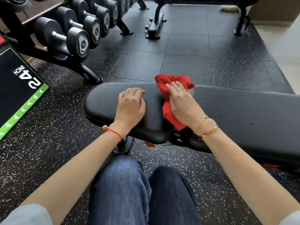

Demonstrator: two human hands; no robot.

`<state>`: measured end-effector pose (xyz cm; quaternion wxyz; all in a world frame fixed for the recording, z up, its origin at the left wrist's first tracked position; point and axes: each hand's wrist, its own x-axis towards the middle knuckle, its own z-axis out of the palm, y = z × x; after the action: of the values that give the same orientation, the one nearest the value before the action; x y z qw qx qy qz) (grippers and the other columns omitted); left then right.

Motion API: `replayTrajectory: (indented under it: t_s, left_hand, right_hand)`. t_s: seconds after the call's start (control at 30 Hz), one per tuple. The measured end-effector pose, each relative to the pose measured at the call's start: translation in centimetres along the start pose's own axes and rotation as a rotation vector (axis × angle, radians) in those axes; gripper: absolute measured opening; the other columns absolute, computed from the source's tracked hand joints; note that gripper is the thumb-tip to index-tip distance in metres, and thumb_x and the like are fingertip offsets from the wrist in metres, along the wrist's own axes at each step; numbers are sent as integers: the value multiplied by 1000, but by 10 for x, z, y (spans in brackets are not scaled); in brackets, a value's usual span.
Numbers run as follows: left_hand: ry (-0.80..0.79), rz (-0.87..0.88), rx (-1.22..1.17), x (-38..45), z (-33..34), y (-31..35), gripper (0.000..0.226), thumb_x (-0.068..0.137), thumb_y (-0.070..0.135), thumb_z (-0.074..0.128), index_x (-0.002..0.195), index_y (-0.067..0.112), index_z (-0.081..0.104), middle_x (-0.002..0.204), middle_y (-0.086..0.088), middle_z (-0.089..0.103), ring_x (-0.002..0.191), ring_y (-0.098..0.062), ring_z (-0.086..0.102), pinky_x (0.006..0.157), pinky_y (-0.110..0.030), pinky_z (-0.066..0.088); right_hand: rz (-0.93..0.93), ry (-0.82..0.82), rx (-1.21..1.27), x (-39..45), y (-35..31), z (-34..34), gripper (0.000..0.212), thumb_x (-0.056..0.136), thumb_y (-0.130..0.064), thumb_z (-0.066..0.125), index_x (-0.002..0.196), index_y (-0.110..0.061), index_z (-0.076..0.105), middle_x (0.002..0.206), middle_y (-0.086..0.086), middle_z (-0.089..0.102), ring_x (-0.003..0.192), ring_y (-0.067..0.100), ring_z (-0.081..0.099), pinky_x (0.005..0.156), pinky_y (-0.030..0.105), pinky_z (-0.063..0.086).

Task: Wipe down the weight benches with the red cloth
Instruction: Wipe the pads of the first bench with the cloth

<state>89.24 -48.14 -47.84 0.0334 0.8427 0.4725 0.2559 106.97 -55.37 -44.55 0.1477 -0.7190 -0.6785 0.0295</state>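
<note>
Red cloth (172, 95) pressed on the bench (235, 111) by the right hand (181, 103), wiping under way.

The crumpled cloth is held down under fairly straight fingers at the gap between the seat pad (103, 103) and the long back pad; the left hand (130, 104) rests on the seat pad, fingers loosely curled, grasping nothing. No wet streaks can be told, so the wiped share is judged uncertain; the long pad to the right and a second bench (155, 26) farther off seem left to do. A dumbbell rack (78, 38) and a plyo box (17, 88) stand near the seat end, leaving the path along the pad unblocked.
</note>
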Motion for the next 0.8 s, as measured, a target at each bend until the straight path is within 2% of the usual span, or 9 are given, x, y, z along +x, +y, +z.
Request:
replayTrajectory:
  t_s: [0.1, 0.23, 0.33, 0.4, 0.47, 0.57, 0.67, 0.8]
  left_hand:
    - [-42, 84, -14, 1, 9, 24, 32, 91, 18, 51, 120, 15, 64, 126, 0, 62, 126, -22, 50, 110, -38, 30]
    - [-124, 168, -23, 0, 26, 49, 33, 93, 21, 48, 123, 16, 62, 130, 1, 60, 128, -22, 49, 111, -39, 32]
    - [-150, 223, -17, 1, 33, 59, 35, 94, 22, 48, 127, 16, 60, 133, -1, 58, 130, -22, 48, 112, -42, 32]
    - [-138, 196, -57, 1, 35, 62, 35, 94, 21, 49, 126, 16, 60, 133, -1, 58, 130, -22, 48, 112, -42, 33]
    - [-124, 156, -93, 1, 37, 65, 34, 93, 22, 52, 124, 15, 61, 131, -2, 58, 129, -23, 48, 111, -41, 32]
    - [-128, 133, -97, -2, 39, 72, 35, 92, 24, 55, 124, 13, 62, 131, -6, 57, 128, -26, 47, 113, -43, 30]
    - [-121, 121, -68, -3, 40, 76, 36, 91, 24, 55, 123, 11, 62, 130, -9, 56, 127, -29, 46, 112, -45, 31]
    - [-116, 111, -37, -3, 39, 78, 35, 90, 24, 53, 121, 11, 62, 128, -7, 57, 125, -29, 48, 111, -46, 33]
  right_hand:
    - [13, 81, -42, -23, 22, -23, 55, 97, -7, 37, 150, -6, 27, 158, 14, 24, 150, 25, 14, 121, 41, 12]
    - [50, 144, -181, -51, 54, -43, 54, 95, -7, 41, 148, -4, 33, 155, 18, 30, 148, 30, 20, 120, 48, 18]
    - [114, 42, -183, -68, 73, -41, 51, 98, -12, 40, 148, -7, 34, 156, 15, 30, 149, 26, 19, 121, 43, 11]
    - [151, -19, -106, -77, 81, -31, 50, 99, -17, 41, 149, -13, 34, 157, 11, 28, 149, 22, 17, 121, 42, 9]
    - [180, -23, -14, -82, 85, -23, 52, 98, -26, 44, 149, -21, 34, 159, 5, 26, 149, 19, 16, 122, 43, 8]
    - [206, -52, -8, -76, 93, -16, 56, 97, -38, 44, 151, -34, 28, 162, -1, 17, 150, 18, 11, 122, 46, 6]
    - [233, -124, -29, -57, 98, -12, 56, 99, -41, 37, 152, -40, 18, 163, -5, 6, 151, 18, 4, 120, 53, 2]
    - [226, -160, -78, -36, 83, -6, 54, 102, -37, 30, 153, -38, 13, 164, -1, 1, 151, 21, 1, 119, 55, -3]
